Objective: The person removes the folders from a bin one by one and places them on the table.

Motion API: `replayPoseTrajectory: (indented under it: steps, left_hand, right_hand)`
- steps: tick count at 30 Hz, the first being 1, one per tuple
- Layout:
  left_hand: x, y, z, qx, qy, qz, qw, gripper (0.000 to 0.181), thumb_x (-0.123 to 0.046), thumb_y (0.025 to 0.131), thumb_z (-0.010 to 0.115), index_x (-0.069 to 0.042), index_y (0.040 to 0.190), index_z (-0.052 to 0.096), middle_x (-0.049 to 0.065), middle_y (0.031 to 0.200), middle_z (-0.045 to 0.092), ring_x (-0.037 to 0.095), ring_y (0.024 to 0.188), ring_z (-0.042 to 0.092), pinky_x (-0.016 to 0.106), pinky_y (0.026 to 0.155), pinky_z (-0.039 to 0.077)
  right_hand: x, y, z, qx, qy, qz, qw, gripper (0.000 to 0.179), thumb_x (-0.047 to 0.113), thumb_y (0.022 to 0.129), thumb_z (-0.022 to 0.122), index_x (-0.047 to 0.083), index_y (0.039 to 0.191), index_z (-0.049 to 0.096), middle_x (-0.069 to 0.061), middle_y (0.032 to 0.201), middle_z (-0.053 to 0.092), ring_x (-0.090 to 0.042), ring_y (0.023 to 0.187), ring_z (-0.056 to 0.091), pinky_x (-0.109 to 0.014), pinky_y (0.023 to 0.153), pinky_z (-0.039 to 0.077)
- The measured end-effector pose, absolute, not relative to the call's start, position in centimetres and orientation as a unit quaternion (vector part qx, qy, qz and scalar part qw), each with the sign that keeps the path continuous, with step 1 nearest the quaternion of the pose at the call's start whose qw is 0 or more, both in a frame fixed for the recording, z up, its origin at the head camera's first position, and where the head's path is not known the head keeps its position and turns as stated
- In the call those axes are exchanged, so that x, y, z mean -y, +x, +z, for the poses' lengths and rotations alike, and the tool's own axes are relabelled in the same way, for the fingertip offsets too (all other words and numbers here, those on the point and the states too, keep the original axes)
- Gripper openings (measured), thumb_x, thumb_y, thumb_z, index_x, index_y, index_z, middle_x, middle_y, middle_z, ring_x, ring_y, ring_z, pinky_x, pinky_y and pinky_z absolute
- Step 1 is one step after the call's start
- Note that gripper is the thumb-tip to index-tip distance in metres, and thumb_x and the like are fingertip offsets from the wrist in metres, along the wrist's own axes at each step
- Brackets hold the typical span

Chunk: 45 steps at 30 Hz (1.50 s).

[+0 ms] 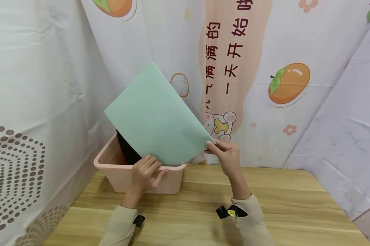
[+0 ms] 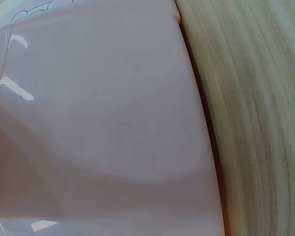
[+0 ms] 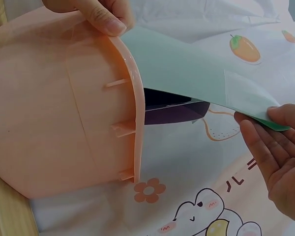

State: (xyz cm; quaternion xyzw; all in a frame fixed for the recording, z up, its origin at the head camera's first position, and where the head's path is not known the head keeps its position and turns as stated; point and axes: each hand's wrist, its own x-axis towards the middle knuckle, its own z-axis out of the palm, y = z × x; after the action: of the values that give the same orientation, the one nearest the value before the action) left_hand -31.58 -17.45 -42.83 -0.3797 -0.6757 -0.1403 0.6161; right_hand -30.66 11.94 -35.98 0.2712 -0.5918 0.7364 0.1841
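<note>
One pale-green sheet (image 1: 157, 118) tilts over the bin (image 1: 169, 182); my right grip (image 1: 227, 158) pinches its 4 o'clock corner, my left grip (image 1: 145, 173) clasps the rim (image 1: 174, 167). I judge the sheet light, flexible, crease-prone: best held by edges.

A wood-grain table (image 1: 295, 198) carries 1 pink bin (image 1: 172, 181), standing upright toward the far left.
</note>
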Motion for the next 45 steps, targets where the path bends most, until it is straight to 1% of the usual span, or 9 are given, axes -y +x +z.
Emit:
replayPoseTrajectory:
  steps: [4,8,12,15,22,28,32,40,45]
  left_hand:
    - [17.2,-31.4,-43.2,0.679,-0.379,-0.145,0.611,0.043,-0.042,0.095,0.066,-0.010,0.066,0.061,0.003,0.065,0.057,0.017,0.056,0.047,0.029,0.049,0.043]
    - [17.1,-31.3,-43.3,0.684,-0.373,-0.144,0.610,0.044,-0.043,0.095,0.065,-0.011,0.066,0.061,0.003,0.065,0.058,0.017,0.055,0.047,0.030,0.049,0.043]
    - [17.2,-31.3,-43.2,0.692,-0.364,-0.140,0.607,0.045,-0.045,0.095,0.063,-0.011,0.066,0.061,0.003,0.065,0.059,0.017,0.055,0.047,0.030,0.050,0.043]
    - [17.3,-31.4,-43.0,0.699,-0.361,-0.140,0.602,0.044,-0.045,0.095,0.063,-0.011,0.067,0.061,0.003,0.065,0.059,0.017,0.056,0.047,0.030,0.050,0.043]
    - [17.3,-31.5,-43.0,0.697,-0.363,-0.143,0.602,0.043,-0.045,0.095,0.063,-0.011,0.068,0.061,0.003,0.065,0.057,0.017,0.057,0.046,0.030,0.050,0.043]
    - [17.5,-31.7,-43.0,0.692,-0.363,-0.137,0.609,0.043,-0.044,0.095,0.062,-0.011,0.068,0.059,0.003,0.065,0.055,0.018,0.057,0.046,0.030,0.050,0.042]
    - [17.5,-31.8,-43.0,0.691,-0.364,-0.134,0.610,0.043,-0.044,0.095,0.062,-0.011,0.067,0.058,0.002,0.064,0.052,0.017,0.057,0.045,0.029,0.049,0.041]
    - [17.6,-31.9,-43.1,0.687,-0.367,-0.133,0.613,0.043,-0.043,0.095,0.061,-0.011,0.067,0.058,0.001,0.063,0.050,0.016,0.056,0.044,0.029,0.049,0.039]
    - [17.6,-31.9,-43.1,0.686,-0.363,-0.132,0.616,0.042,-0.043,0.095,0.062,-0.011,0.068,0.059,0.001,0.063,0.052,0.017,0.056,0.046,0.029,0.049,0.039]
  right_hand:
    - [-12.3,-30.7,-36.4,0.603,0.264,0.727,0.194,0.028,-0.007,0.090,0.069,-0.022,0.113,0.065,0.001,0.087,0.078,-0.014,0.075,0.077,-0.034,0.070,0.062]
    - [-12.6,-30.9,-36.4,0.616,0.260,0.718,0.195,0.028,-0.004,0.090,0.070,-0.020,0.113,0.066,0.003,0.088,0.078,-0.014,0.076,0.077,-0.034,0.071,0.062]
    - [-12.6,-31.4,-35.7,0.630,0.269,0.699,0.202,0.029,-0.001,0.090,0.072,-0.017,0.114,0.068,0.004,0.092,0.078,-0.015,0.077,0.078,-0.034,0.072,0.062]
    - [-12.5,-31.7,-34.9,0.637,0.278,0.688,0.209,0.028,-0.001,0.090,0.073,-0.016,0.113,0.069,0.004,0.093,0.078,-0.016,0.077,0.078,-0.035,0.072,0.062]
    - [-13.0,-31.6,-33.6,0.637,0.269,0.691,0.209,0.028,0.000,0.091,0.071,-0.017,0.113,0.069,0.006,0.094,0.078,-0.012,0.079,0.077,-0.034,0.075,0.062]
    - [-13.6,-31.6,-32.9,0.603,0.258,0.718,0.232,0.029,-0.004,0.092,0.069,-0.023,0.112,0.065,0.002,0.088,0.078,-0.012,0.074,0.076,-0.031,0.072,0.062]
    - [-14.3,-31.6,-32.8,0.583,0.253,0.732,0.245,0.028,-0.007,0.091,0.067,-0.025,0.113,0.063,-0.001,0.086,0.079,-0.013,0.071,0.077,-0.029,0.068,0.062]
    - [-15.8,-31.1,-32.0,0.549,0.240,0.749,0.282,0.030,-0.007,0.090,0.069,-0.023,0.115,0.063,-0.006,0.093,0.079,-0.016,0.071,0.077,-0.032,0.067,0.061]
    - [-17.1,-30.6,-31.4,0.527,0.240,0.759,0.297,0.023,-0.010,0.089,0.068,-0.019,0.111,0.068,-0.009,0.088,0.079,-0.017,0.069,0.077,-0.031,0.066,0.061]
